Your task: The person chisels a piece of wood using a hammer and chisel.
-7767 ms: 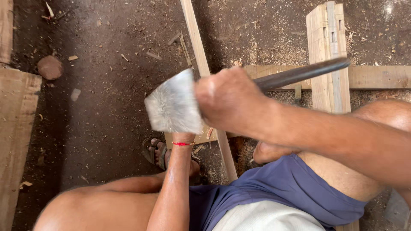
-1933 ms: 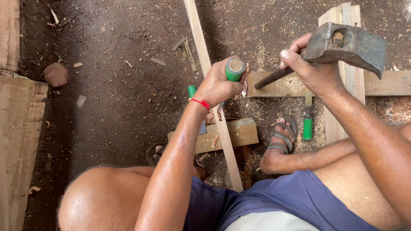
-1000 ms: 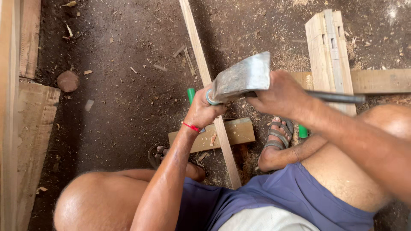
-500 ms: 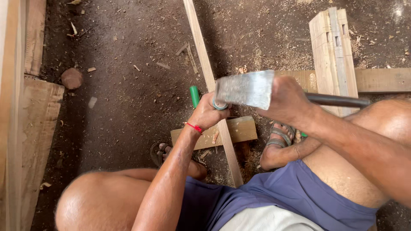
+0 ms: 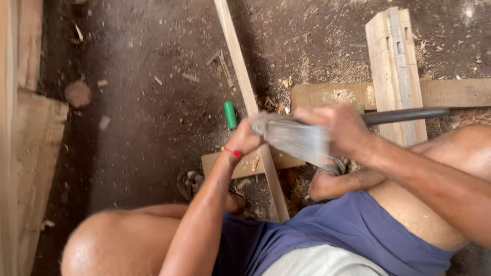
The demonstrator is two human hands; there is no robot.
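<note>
Lower now, blurred hammer head [image 5: 299, 140] against left hand [image 5: 245, 139], right fingers [image 5: 332, 125] around its handle, left fingers around chisel [image 5: 257, 128]

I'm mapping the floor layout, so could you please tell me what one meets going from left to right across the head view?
Stacked wooden planks → round wood offcut → green-handled tool → left hand → blurred hammer head → right hand → upright notched wooden block.

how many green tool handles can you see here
1 clearly: a green handle lying on the dirt floor left of the long wooden strip. The left hand may hide another in its grip.
</note>
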